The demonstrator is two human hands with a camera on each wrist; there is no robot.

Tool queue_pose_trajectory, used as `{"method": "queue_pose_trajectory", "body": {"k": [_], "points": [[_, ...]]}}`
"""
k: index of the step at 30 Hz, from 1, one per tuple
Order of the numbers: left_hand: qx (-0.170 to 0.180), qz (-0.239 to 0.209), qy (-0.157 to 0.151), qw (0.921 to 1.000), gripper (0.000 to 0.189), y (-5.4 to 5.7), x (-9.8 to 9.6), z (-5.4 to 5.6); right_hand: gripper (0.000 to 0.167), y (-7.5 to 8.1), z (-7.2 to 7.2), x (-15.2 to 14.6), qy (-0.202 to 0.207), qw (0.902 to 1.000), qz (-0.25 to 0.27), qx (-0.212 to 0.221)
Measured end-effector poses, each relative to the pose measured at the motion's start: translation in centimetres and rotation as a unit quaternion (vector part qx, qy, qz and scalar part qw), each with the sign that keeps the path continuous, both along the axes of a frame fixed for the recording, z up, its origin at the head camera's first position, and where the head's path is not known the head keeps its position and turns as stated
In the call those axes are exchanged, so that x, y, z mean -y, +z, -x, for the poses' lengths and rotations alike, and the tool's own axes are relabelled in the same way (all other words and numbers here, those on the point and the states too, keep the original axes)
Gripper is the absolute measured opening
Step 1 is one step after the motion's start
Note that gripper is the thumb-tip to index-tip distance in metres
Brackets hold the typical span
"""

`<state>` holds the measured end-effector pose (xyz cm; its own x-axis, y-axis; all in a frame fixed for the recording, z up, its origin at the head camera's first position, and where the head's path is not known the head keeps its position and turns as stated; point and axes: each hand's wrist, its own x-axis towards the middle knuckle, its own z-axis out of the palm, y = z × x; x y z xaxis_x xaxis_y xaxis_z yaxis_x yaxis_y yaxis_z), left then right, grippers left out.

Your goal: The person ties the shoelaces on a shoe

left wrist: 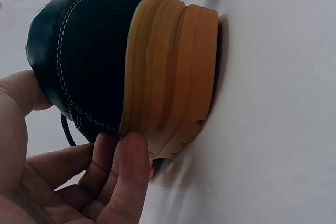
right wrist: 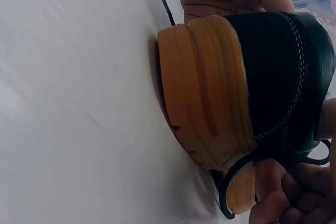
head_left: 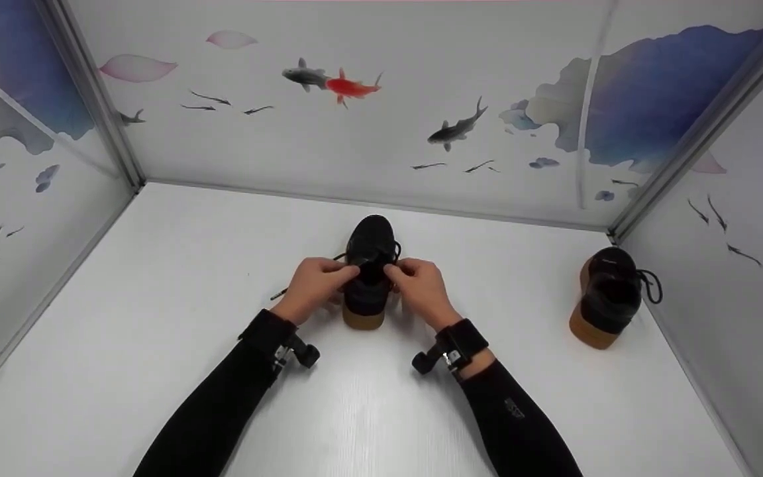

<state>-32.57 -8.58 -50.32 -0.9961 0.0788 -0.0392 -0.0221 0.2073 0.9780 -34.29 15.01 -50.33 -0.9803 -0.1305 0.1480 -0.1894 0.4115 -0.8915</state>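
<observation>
A black lace-up shoe [head_left: 373, 235] with a thick tan sole stands on the white table, toe pointing away from me. My left hand [head_left: 312, 286] grips its left side, thumb over the collar edge and fingers against the outer side. On the opposite side my right hand [head_left: 422, 290] holds it the same way. White stitching runs round the black heel [left wrist: 94, 61] in the left wrist view. A black lace [right wrist: 227, 187] loops down beside the right fingers, over the tan sole [right wrist: 202, 87]. The lower fingers are hidden in the head view.
A second black shoe [head_left: 610, 305] with a tan sole stands at the right, its lace loop [head_left: 651, 286] near the right wall. White panels [head_left: 355, 146] printed with fish and leaves enclose the table [head_left: 368, 404] at the back and sides.
</observation>
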Motion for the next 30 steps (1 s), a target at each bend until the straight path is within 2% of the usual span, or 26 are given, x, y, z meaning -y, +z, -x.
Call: {"method": "queue_pose_trajectory", "body": {"k": [6, 12, 16, 22, 30], "points": [[0.002, 0.007, -0.009, 0.9999, 0.031, 0.5, -1.0, -0.5, 0.016, 0.2, -0.2, -0.6, -0.006, 0.9999, 0.007, -0.014], [-0.013, 0.025, -0.019, 0.9994, 0.023, 0.7, -1.6, -1.7, 0.013, 0.6, -0.8, -1.2, -0.001, 0.9998, -0.012, -0.013], [-0.02, 0.035, -0.034, 0.9986, 0.024, 0.9, -1.8, -2.5, 0.013, 1.0, -1.5, -1.6, 0.001, 0.9995, -0.03, -0.004], [-0.016, 0.028, -0.049, 0.9983, 0.023, 1.1, -2.0, -3.5, 0.013, 1.3, -2.6, -2.1, 0.006, 0.9977, -0.067, -0.002], [-0.027, 0.032, -0.082, 0.9957, 0.024, 1.1, -2.4, -4.7, 0.01, 1.4, -4.2, -3.0, 0.002, 0.9969, -0.077, -0.014]]}}
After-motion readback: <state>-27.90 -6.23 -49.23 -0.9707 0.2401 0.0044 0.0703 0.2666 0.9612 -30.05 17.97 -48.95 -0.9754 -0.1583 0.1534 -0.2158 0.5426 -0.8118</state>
